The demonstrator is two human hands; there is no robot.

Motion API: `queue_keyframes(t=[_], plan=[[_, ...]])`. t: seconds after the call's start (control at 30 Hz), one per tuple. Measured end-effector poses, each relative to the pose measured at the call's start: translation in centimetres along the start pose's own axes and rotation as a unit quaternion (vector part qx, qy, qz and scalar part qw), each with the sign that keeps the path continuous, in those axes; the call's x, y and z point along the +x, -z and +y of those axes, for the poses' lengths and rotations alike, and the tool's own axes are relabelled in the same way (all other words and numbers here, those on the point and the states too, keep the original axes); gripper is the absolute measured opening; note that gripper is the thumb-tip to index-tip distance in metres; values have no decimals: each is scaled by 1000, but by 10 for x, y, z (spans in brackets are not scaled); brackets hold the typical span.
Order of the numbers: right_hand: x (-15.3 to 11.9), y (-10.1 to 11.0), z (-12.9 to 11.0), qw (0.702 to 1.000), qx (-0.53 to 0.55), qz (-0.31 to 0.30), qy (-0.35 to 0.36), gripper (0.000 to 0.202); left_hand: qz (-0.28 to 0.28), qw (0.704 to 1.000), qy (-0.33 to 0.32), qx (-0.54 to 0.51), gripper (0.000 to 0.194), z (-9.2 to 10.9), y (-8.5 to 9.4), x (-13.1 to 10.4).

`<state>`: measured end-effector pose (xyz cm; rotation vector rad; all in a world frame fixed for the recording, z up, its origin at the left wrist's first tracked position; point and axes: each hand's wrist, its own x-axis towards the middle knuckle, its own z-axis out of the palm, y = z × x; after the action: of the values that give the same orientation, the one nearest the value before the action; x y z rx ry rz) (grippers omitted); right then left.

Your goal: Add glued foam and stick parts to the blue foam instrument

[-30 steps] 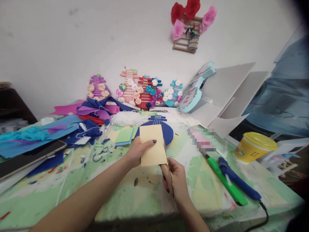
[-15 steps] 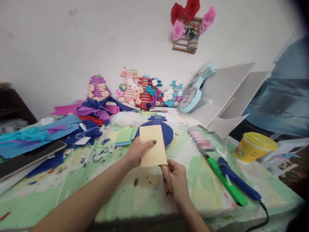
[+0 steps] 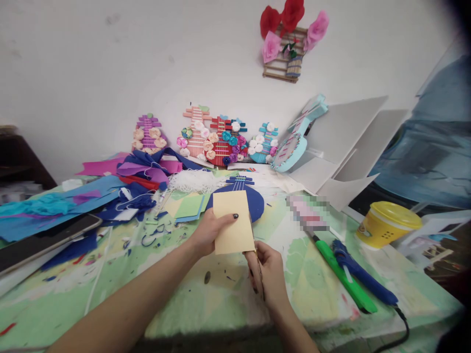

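Just above the table (image 3: 217, 309), between the two hands, a cream sheet (image 3: 233, 238) is held up and presented nearly face-on. By the left hand (image 3: 209, 233) it is pinched at its left edge, thumb laid across the front, apparently so that it is kept flat and firm. And below its lower right corner, the right hand (image 3: 270, 269) is closed around what look like scissors (image 3: 262, 279); a dark strip is seen along the sheet's right edge, perhaps a blade, but whether the blades are spread cannot be told. By this grip, it seems, the right edge is left free for the tool.

Straight beyond the hands, a blue lute-shaped piece (image 3: 257, 203) is partly covered by the sheet. Just past the left hand, green and blue papers (image 3: 188, 207) are stacked, presumably to be within easy reach. Out to the right of the right hand, a green cutter (image 3: 344, 274) and a blue corded tool (image 3: 364, 277) are laid side by side, likely parked clear of both forearms.
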<state>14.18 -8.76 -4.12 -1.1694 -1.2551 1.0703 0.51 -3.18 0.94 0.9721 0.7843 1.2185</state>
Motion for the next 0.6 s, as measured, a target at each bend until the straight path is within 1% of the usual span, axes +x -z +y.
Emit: queue_keyframes(t=[0.2, 0.33, 0.47, 0.6], plan=[[1, 0, -2, 1000, 13, -7, 3, 26, -25, 1000, 1, 5, 36, -1, 0, -1], [2, 0, -4, 1000, 13, -8, 2, 19, -18, 1000, 17, -1, 34, -1, 0, -1], [2, -1, -9, 999, 40, -13, -21, 16, -30, 999, 31, 15, 33, -3, 0, -2], [2, -1, -10, 999, 39, -9, -20, 13, -38, 999, 28, 22, 32, -6, 0, -1]])
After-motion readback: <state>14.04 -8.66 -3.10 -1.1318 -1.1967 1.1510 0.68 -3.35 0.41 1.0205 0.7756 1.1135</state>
